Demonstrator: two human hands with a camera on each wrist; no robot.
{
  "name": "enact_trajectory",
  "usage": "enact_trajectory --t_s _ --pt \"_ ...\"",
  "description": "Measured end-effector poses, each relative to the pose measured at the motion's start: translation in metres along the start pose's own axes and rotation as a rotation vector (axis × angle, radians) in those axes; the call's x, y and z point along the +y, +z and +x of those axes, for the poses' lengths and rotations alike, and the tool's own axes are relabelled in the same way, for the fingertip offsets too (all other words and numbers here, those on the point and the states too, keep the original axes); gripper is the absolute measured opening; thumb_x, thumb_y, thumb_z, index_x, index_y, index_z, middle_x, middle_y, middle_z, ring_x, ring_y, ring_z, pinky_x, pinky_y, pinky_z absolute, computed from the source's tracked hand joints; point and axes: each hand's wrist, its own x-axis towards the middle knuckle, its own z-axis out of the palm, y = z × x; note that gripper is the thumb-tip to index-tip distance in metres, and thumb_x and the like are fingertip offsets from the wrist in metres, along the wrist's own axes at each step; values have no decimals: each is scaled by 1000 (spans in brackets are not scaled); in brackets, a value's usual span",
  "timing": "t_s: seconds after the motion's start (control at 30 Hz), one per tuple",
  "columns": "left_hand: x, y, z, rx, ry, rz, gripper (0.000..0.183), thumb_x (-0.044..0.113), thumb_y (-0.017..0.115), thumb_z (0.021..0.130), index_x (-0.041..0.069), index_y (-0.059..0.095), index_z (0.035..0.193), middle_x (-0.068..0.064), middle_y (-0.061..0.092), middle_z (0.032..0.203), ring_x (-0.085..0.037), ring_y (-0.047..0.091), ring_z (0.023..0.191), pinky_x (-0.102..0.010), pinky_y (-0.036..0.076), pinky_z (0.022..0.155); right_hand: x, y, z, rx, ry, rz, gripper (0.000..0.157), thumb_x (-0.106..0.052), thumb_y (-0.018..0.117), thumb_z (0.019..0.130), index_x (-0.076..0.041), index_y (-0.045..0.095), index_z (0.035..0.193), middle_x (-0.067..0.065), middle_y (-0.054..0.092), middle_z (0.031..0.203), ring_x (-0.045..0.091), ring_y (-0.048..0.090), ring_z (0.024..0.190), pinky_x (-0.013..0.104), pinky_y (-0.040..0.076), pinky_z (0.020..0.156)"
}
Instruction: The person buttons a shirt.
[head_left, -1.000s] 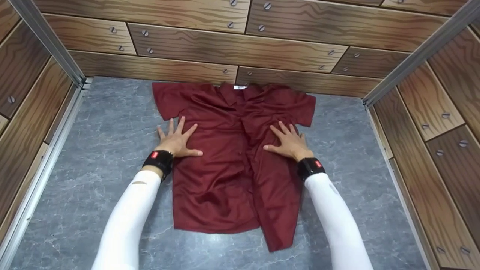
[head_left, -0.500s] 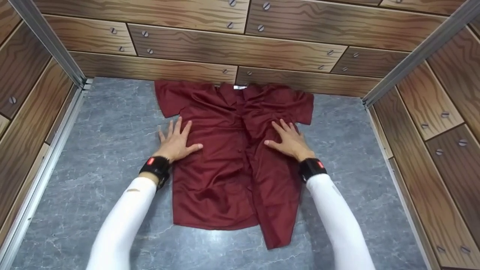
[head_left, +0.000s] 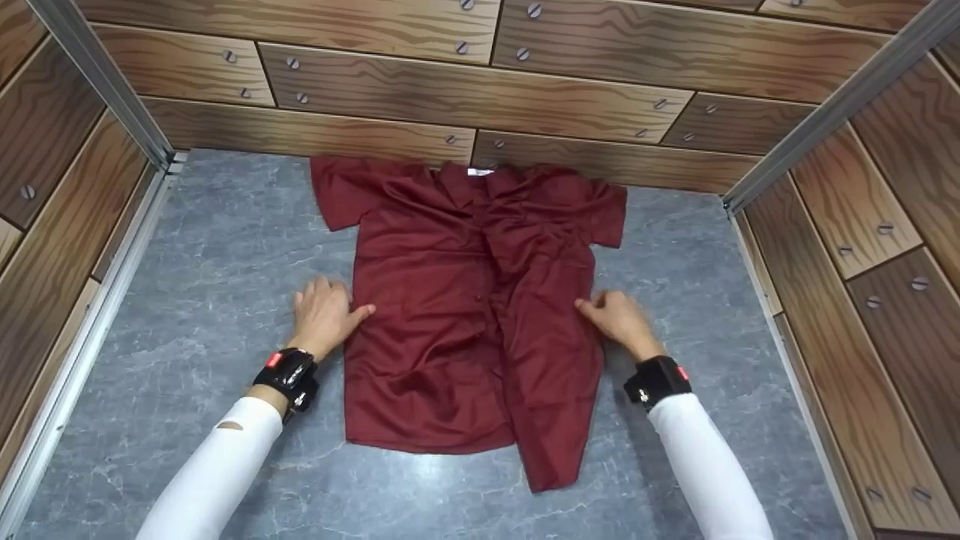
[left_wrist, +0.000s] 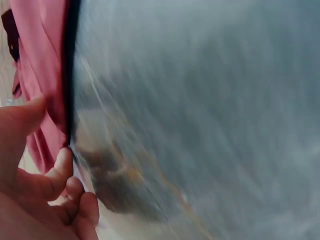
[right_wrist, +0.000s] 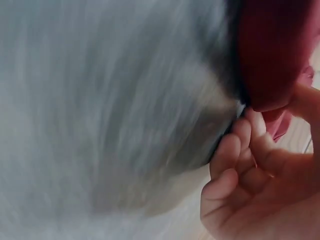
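Note:
A dark red short-sleeved shirt lies spread front up on the grey marbled floor, its collar toward the back wall. The right front panel is bunched and folded inward, so its hem hangs lower as a narrow point. At the shirt's left side edge is my left hand, thumb over the cloth and fingers curled at the edge. Opposite, my right hand pinches the right side edge between thumb and forefinger. Up close, both wrist views show the left fingers and right fingers right at the cloth's border.
A wood-patterned back wall stands just behind the collar. Similar side walls with metal corner rails enclose the floor left and right. A white label shows at the collar.
Both hands have come off the shirt's front, where they lay flat with fingers spread, and moved outward and nearer to me, to its side edges. Their fingers have curled.

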Motion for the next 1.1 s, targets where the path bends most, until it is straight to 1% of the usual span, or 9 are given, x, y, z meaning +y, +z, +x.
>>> enact_trajectory --t_s 0.1,0.17,0.33,0.47,0.57,0.67,0.8,0.97,1.1 --pt "3 -3 -6 -43 5 -77 30 31 81 88 8 64 82 -17 60 93 -42 58 92 -54 40 82 0 -1 -8 -56 -55 105 29 -32 68 98 -11 58 79 -4 47 68 16 46 64 32 37 61" --pt "4 -6 -9 -79 -14 -144 24 26 81 88 10 64 84 -13 63 88 -39 61 87 -51 43 80 2 -3 -13 -83 -46 197 29 -31 68 98 -10 58 82 -5 46 68 13 44 64 29 36 61" --pt "5 -12 -14 -166 -114 -357 33 28 76 93 2 63 109 -15 72 95 -34 68 89 -46 50 79 8 -12 -25 -193 118 431 44 -50 60 102 -7 65 93 -2 58 71 12 56 67 29 48 64" --pt "1 -17 -17 -251 -167 -435 52 30 74 94 -8 61 126 -18 72 100 -30 67 91 -39 51 78 13 -17 -32 -294 138 465 37 -42 64 101 -11 66 81 -6 59 65 9 57 63 28 48 64" --pt "-3 -21 -18 -285 -165 -448 44 24 76 93 -9 66 120 -17 73 99 -26 67 89 -34 51 75 15 -19 -35 -300 76 456 31 -32 68 99 -15 62 74 -10 51 64 8 49 63 26 41 63" --pt "-5 -26 -17 -259 -151 -483 30 20 76 93 -4 71 110 -13 72 96 -21 64 86 -31 49 75 16 -23 -35 -242 40 514 31 -28 70 99 -12 57 75 -8 44 67 10 42 65 27 35 63" --pt "-4 -34 -14 -199 -139 -590 22 20 73 96 -1 72 104 -8 71 95 -16 59 81 -30 46 75 17 -31 -31 -139 32 634 24 -26 69 101 -8 64 85 -7 46 71 9 43 67 27 36 63" --pt "2 -39 -4 -125 -238 -803 27 18 71 98 -4 67 113 -12 76 100 -9 64 80 -25 50 77 12 -36 -24 -45 38 809 24 -24 66 103 -7 61 87 -7 44 66 8 41 61 25 34 59" --pt "9 -36 7 -22 -335 -926 37 19 71 99 -2 60 126 -13 75 106 -8 65 83 -23 50 78 3 -34 -15 30 54 934 23 -27 66 103 -9 60 89 -6 46 69 7 42 63 23 37 60"
